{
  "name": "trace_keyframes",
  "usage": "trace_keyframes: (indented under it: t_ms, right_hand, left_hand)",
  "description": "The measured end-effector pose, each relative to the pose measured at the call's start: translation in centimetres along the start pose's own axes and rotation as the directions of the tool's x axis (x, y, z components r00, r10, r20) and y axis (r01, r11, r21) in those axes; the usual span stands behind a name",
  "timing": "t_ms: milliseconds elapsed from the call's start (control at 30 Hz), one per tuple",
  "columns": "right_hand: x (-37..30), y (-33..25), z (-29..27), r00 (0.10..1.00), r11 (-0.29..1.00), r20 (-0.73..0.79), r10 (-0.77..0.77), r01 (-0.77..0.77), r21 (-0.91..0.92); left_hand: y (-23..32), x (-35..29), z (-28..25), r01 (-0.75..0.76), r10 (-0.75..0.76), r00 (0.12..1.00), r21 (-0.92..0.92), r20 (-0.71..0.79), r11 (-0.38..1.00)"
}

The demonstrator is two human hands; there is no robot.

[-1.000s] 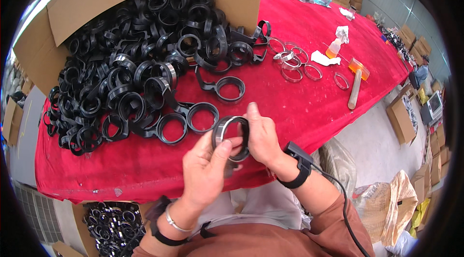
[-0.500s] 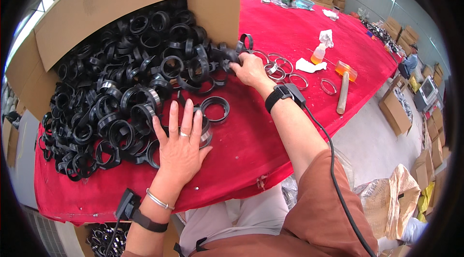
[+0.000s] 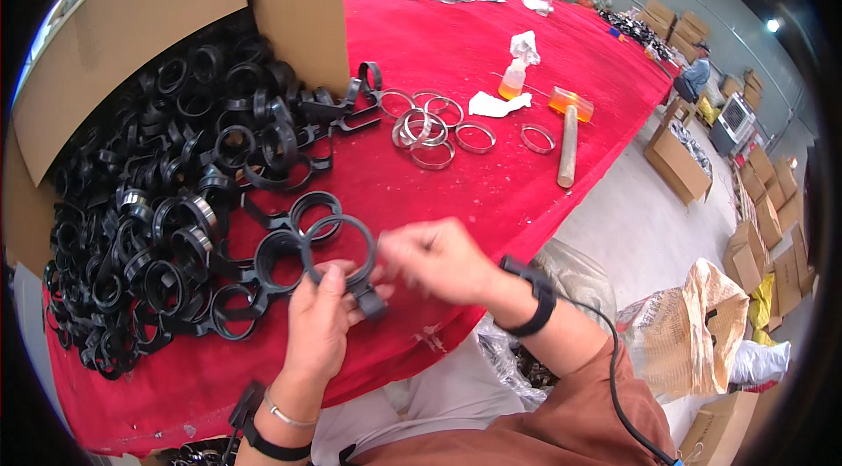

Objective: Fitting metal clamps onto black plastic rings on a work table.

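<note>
My left hand (image 3: 320,326) holds up a black plastic ring (image 3: 307,257) with a small block-like tab on its lower side. Thumb and fingers close on its lower rim, and the ring stands roughly upright above the red cloth. Just right of it hovers my right hand (image 3: 443,260), fingers curled toward the ring but smeared by motion; whether they touch it or hold anything I cannot tell. Behind the held ring, more black rings lie on the cloth, next to a large heap of black rings (image 3: 167,238) spilling out of a cardboard box (image 3: 132,36).
Several thin metal hoops (image 3: 474,126) lie on the red-covered table (image 3: 491,203). Beyond them are a bottle of orange liquid (image 3: 512,80), a white cloth (image 3: 498,104) and an orange-headed mallet (image 3: 568,146). Cartons and a woven sack (image 3: 680,330) stand at right; a person (image 3: 695,73) sits far off.
My right hand has come back from the far edge of the heap toward me. My left hand, earlier spread flat over the rings, now grips a black ring. The view has shifted right.
</note>
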State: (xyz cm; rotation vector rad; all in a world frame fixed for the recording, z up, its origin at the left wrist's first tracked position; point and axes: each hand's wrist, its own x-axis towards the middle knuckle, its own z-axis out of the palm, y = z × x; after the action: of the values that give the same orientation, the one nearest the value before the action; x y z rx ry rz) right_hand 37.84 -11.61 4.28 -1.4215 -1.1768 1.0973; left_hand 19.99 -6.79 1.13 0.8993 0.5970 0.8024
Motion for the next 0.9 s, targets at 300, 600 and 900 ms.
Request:
trace_keyframes:
  t_ms: [300, 600, 900]
  right_hand:
    - [6.9, 6.6, -21.5, 0.528, 0.293, -0.747, -0.403, -0.699, -0.652]
    - [4.8, 6.6, -19.5, 0.733, 0.291, -0.28, -0.62, -0.116, -0.95]
    - [-0.2, 4.0, -10.2, 0.628, 0.09, 0.129, -0.768, 0.305, -0.948]
  left_hand:
    - [1.5, -4.0, -0.1, 0.195, -0.191, 0.97, -0.013, 0.152, 0.981]
    - [0.3, -5.4, 0.3, 0.199, -0.195, 0.977, -0.04, 0.086, 0.979]
    - [0.1, -7.1, -0.3, 0.202, -0.187, 0.967, -0.073, 0.173, 0.977]
